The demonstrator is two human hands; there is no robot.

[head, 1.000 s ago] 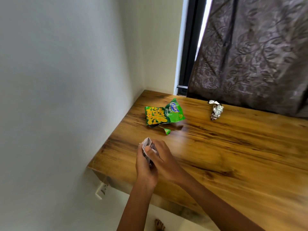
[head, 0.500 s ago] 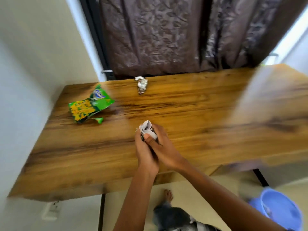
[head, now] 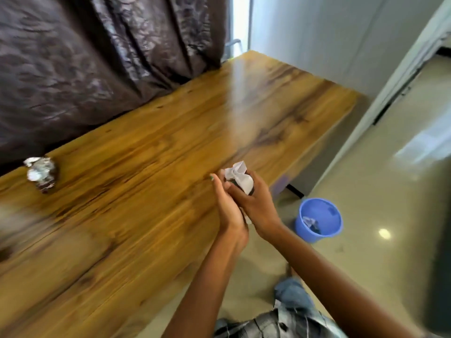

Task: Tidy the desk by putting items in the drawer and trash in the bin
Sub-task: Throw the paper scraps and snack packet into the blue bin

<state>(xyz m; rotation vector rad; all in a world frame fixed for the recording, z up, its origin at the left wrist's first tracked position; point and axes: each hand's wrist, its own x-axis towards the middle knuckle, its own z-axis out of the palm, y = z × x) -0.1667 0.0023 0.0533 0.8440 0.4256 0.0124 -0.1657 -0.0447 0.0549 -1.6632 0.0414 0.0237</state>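
Blue bin [head: 334, 230] holds scraps; both hands [head: 240, 203] clasp crumpled paper [head: 238, 176].

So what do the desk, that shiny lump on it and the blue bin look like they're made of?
Desk: wood or wood-look laminate, glossy; streaky grain and a window glare show.
Shiny lump: probably crumpled foil or a metallised wrapper; silvery, creased glints.
Blue bin: likely plastic; smooth, evenly coloured wall with a thin rim.

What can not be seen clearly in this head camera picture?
- Crumpled white paper: mostly covered by the left hand and right hand.
- Contents of the round blue plastic bin: too small to identify.
- Crumpled silver foil ball: blurred by camera motion.
- Wooden desk: cut off at the left edge; no drawer visible.
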